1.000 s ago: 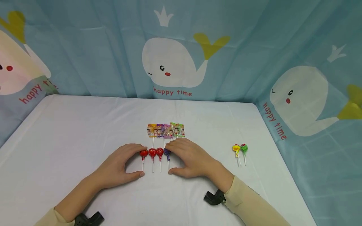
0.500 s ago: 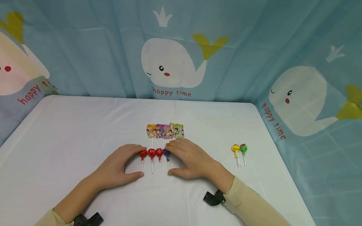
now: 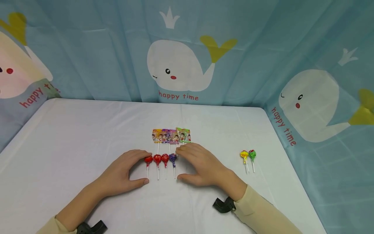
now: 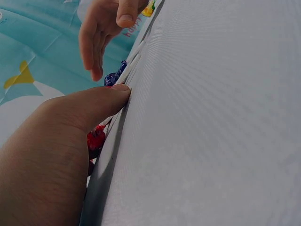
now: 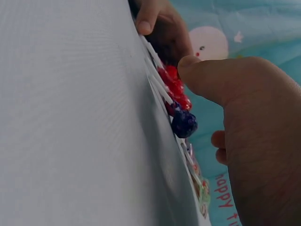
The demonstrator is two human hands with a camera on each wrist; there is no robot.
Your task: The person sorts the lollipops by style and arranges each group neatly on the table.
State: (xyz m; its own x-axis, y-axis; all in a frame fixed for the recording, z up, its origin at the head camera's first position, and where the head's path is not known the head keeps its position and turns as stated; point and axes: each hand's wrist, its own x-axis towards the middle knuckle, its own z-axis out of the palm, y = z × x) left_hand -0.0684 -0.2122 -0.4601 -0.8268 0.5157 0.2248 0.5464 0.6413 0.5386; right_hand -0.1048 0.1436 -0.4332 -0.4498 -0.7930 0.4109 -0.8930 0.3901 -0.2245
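Note:
Three red lollipops [image 3: 157,158] and one purple lollipop [image 3: 173,157] lie side by side in a row, sticks toward me. At the row's left end, my left hand [image 3: 125,170] has its index fingertip over the head of the outer red lollipop [image 3: 148,160] and its thumb by the stick's end. Whether it touches, I cannot tell. My right hand [image 3: 203,165] stays just right of the purple lollipop, thumb and fingers spread, holding nothing. The right wrist view shows the purple lollipop [image 5: 184,123] apart from the right thumb.
Behind the row lie several flat-wrapped lollipops [image 3: 171,136] in orange, purple, pink and green, partly overlapping. To the right, a yellow lollipop [image 3: 243,154] and a green lollipop [image 3: 252,154] lie on the white tablecloth [image 3: 87,130]. A blue whale-print curtain [image 3: 117,65] borders the table.
My right hand has shifted slightly right, away from the purple lollipop, whose head now shows more fully. The left hand and the row of lollipops look unmoved.

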